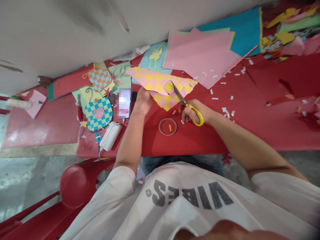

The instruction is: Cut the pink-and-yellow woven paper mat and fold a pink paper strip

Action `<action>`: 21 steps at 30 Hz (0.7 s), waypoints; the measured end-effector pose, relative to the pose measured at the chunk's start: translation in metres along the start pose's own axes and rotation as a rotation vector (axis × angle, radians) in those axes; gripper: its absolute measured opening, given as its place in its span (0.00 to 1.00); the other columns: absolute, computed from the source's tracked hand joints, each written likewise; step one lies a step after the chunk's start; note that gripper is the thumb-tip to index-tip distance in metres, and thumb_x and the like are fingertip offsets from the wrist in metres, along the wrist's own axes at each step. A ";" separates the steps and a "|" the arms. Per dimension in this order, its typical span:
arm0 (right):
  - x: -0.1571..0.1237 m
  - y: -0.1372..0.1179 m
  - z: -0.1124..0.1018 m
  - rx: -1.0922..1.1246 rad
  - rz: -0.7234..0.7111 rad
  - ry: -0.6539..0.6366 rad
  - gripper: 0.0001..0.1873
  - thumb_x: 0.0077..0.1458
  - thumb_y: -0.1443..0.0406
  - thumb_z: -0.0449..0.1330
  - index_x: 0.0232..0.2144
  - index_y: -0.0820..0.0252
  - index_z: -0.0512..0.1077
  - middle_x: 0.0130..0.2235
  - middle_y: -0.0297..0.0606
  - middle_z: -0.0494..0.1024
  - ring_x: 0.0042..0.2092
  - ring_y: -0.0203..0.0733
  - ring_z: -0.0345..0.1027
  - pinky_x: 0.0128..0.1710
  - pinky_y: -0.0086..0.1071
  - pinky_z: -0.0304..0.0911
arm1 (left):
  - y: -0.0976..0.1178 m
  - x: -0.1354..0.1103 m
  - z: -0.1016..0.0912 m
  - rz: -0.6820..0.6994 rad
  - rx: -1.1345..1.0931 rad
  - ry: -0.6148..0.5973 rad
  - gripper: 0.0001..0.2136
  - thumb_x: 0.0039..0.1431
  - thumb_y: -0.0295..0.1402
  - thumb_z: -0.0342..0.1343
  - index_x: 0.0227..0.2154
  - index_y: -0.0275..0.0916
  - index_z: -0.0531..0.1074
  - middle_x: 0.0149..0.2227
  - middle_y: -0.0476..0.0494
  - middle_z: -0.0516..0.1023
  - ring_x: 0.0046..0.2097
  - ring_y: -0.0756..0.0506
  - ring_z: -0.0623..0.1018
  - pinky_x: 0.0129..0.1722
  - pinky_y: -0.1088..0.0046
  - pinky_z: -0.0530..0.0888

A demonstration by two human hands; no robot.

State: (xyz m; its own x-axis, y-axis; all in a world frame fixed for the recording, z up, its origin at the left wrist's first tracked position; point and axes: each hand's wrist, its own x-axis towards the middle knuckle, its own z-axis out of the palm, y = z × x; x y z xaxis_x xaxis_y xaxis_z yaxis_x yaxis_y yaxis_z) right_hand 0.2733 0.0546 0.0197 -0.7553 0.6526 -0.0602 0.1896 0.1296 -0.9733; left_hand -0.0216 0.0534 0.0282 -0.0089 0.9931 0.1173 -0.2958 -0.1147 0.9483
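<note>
**Close Work at the Edge of the Weave**

We hold a woven paper sheet (160,85) of pink and yellow checks up off the red table (200,140), just above its edge. Our left hand (142,102) grips the sheet's near corner, its fingers tucked behind the paper, so we cannot tell how they are set, though they seem closed on it. Our right hand (191,111) works the yellow-handled scissors (197,115), its fingers curled narrow around the handles, and the blades reach in over the checks.

For work like this, we judge it best to keep the sheet taut with the left hand and feed it to the blades, not push the blades through it. Short, even bites near the blades' middle should keep the woven strips from sliding apart.

Around us lie a loose sheaf of pink paper (200,56) and small white paper scraps (225,111) across the table. A ring of tape (167,126) sits just beyond our forearms. To the left lie a phone (124,103) with a blurred screen, a white container (110,136), and a blue-and-teal woven piece (98,113).
</note>
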 end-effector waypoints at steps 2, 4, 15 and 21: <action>-0.001 0.000 -0.002 0.023 -0.027 -0.028 0.41 0.64 0.28 0.54 0.37 0.59 0.75 0.28 0.44 0.84 0.25 0.44 0.78 0.26 0.34 0.74 | 0.015 -0.001 -0.005 -0.038 -0.114 0.016 0.42 0.52 0.77 0.56 0.49 0.42 0.82 0.58 0.33 0.84 0.75 0.28 0.71 0.72 0.47 0.72; -0.003 -0.002 -0.004 0.041 -0.042 -0.074 0.39 0.64 0.30 0.58 0.40 0.61 0.75 0.29 0.42 0.84 0.26 0.43 0.78 0.27 0.33 0.74 | 0.027 -0.002 -0.012 -0.071 -0.179 0.049 0.47 0.56 0.80 0.44 0.52 0.41 0.81 0.61 0.30 0.82 0.79 0.27 0.65 0.74 0.44 0.69; -0.006 -0.016 -0.014 -0.012 -0.077 -0.309 0.30 0.67 0.38 0.62 0.39 0.60 0.73 0.29 0.38 0.81 0.26 0.38 0.73 0.25 0.29 0.65 | 0.021 -0.002 -0.036 -0.118 -0.161 0.312 0.43 0.62 0.74 0.48 0.65 0.47 0.75 0.65 0.36 0.82 0.78 0.27 0.66 0.75 0.39 0.67; -0.009 -0.026 -0.013 -0.047 -0.038 -0.349 0.29 0.65 0.39 0.64 0.43 0.58 0.74 0.34 0.37 0.82 0.29 0.39 0.74 0.28 0.31 0.65 | 0.009 0.007 -0.044 -0.175 -0.132 0.263 0.47 0.58 0.78 0.44 0.60 0.44 0.79 0.64 0.30 0.81 0.76 0.29 0.70 0.71 0.44 0.73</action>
State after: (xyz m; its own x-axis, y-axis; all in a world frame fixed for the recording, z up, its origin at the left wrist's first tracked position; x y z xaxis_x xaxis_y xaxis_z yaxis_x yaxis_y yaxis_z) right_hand 0.2835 0.0548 0.0483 -0.9297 0.3532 -0.1040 0.1797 0.1885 -0.9655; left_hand -0.0658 0.0606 0.0243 -0.1879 0.9721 -0.1402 -0.4360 0.0454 0.8988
